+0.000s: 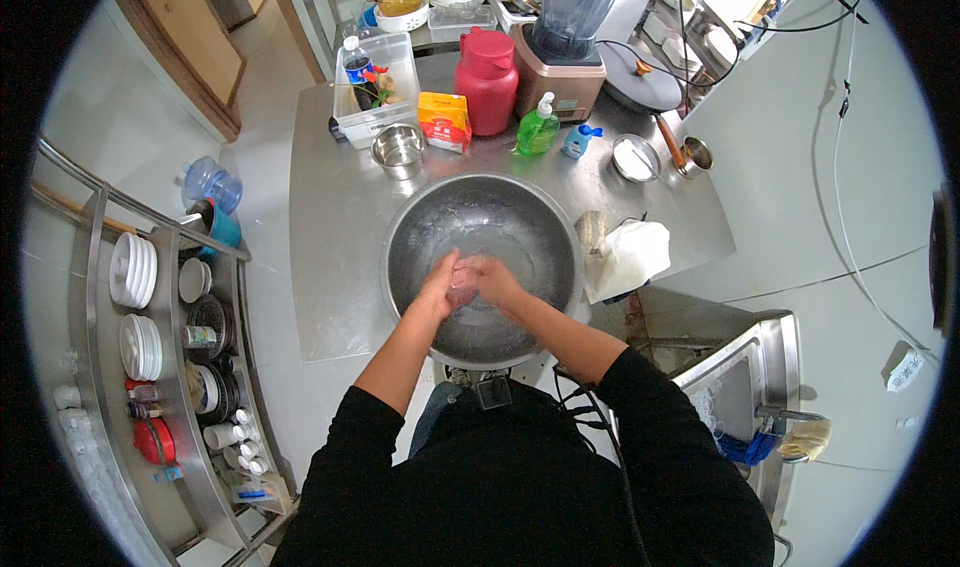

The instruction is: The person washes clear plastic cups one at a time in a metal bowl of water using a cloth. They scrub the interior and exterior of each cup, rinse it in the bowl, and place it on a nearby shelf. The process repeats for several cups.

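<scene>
Both my hands meet over a large round metal basin (487,195), whose inside looks wet. My left hand (444,280) is turned on edge with its thumb upward. Against its palm and fingers lies my right hand (491,280), blurred and bent at the wrist. No object can be made out between them, though the overlapping fingers hide the palms. The basin sits at the near edge of a stainless steel table (334,267). Just right of it lie a white cloth (634,259) and a ribbed beige item (592,231).
Behind the basin stand a steel bowl (398,151), an orange packet (444,122), a red thermos jug (486,83), a green soap pump bottle (537,128) and a blender (562,71). A dish shelf (161,297) rises at left. On the right is a metal sink (776,349).
</scene>
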`<state>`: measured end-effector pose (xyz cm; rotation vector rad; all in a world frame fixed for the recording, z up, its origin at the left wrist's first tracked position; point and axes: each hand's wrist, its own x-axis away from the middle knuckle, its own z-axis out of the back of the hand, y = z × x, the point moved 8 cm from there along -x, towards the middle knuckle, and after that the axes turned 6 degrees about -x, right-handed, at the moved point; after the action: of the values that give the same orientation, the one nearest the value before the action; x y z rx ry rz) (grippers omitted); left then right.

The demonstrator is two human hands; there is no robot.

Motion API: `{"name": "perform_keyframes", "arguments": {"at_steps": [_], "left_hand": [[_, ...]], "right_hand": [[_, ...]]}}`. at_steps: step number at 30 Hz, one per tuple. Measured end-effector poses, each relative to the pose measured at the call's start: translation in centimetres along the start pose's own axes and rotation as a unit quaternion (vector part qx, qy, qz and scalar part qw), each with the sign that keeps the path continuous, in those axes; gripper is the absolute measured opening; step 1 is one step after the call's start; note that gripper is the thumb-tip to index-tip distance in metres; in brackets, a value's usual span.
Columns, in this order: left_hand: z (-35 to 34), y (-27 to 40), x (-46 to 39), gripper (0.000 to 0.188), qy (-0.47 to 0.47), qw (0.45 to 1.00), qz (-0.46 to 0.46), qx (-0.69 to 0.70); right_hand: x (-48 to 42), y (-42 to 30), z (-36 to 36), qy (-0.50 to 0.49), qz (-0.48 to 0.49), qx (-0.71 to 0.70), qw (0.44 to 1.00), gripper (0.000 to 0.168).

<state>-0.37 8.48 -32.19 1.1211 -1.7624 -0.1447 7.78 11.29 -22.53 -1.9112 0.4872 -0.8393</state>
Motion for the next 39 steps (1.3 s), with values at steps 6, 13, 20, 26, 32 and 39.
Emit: {"name": "perform_keyframes", "arguments": {"at_steps": [6, 13, 20, 26, 32, 39], "left_hand": [[-3.0, 2.6, 4.8, 0.053, -0.037, 0.987, 0.116, -0.1], [-6.8, 3.7, 6.2, 0.051, -0.108, 0.987, -0.113, -0.027], [-6.4, 4.2, 8.3, 0.052, -0.056, 0.988, 0.06, -0.128], [-6.9, 4.3, 7.7, 0.038, 0.034, 0.98, -0.181, -0.071], [-4.5, 2.7, 5.5, 0.018, 0.056, 0.994, -0.058, 0.073], [6.1, 2.9, 1.7, 0.027, 0.356, 0.889, -0.278, 0.08]], "right_hand": [[2.8, -2.7, -0.3, -0.135, 0.225, 0.537, 0.802, 0.023], [2.6, -3.9, 1.4, -0.011, 0.032, 0.079, 0.996, 0.029], [7.1, -6.5, -1.3, -0.09, 0.351, 0.581, 0.729, 0.027], [2.9, -2.5, 2.3, -0.008, 0.072, 0.145, 0.987, 0.021], [5.4, -2.7, 1.6, -0.068, 0.269, 0.463, 0.842, 0.016], [3.3, -0.7, 6.3, 0.09, 0.123, 0.174, 0.973, 0.018]]}}
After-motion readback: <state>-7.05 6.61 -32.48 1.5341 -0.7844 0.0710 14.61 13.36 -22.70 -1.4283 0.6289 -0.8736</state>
